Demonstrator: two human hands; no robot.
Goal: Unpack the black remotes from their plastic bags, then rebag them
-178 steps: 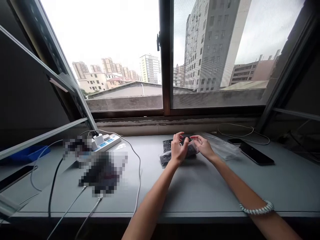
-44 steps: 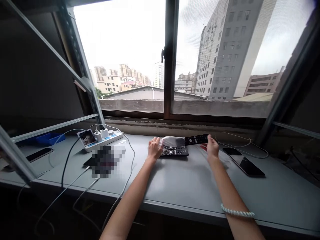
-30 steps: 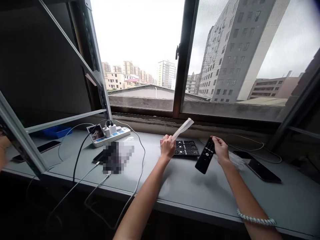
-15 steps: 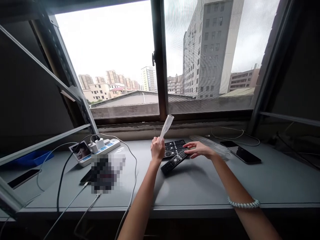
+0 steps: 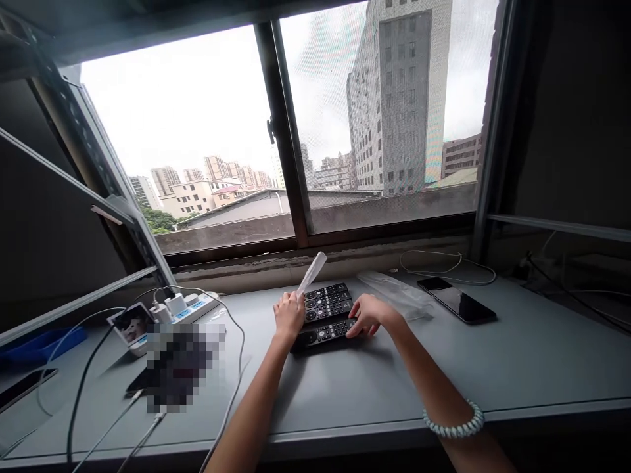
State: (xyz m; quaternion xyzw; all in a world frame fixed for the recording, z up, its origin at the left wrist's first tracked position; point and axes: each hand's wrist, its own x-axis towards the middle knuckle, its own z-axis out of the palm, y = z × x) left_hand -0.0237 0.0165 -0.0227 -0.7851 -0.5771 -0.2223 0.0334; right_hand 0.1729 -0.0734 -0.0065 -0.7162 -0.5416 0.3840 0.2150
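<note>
My left hand point(image 5: 289, 314) is closed around a translucent plastic sleeve point(image 5: 312, 272), whose free end sticks up toward the window. Just right of that hand, black remote controls point(image 5: 327, 293) lie side by side on the desk. The nearest remote control point(image 5: 325, 333) lies in front of the others, almost in line with them, its left end close to my left wrist. Thumb and fingers of my right hand point(image 5: 371, 315) grip its right end. Part of that end is covered by the fingers.
Crumpled clear plastic bags point(image 5: 397, 294) lie beyond my right hand, beside a black phone point(image 5: 457, 299). At left are a power strip point(image 5: 197, 309) with plugs, a pixelated patch and loose cables point(image 5: 241, 361). A metal rack post point(image 5: 123, 177) stands at left.
The nearest remote has turned from a slant to lie nearly parallel with the others. My right hand has come down and closed on its end. The camera view has shifted and tilted.
</note>
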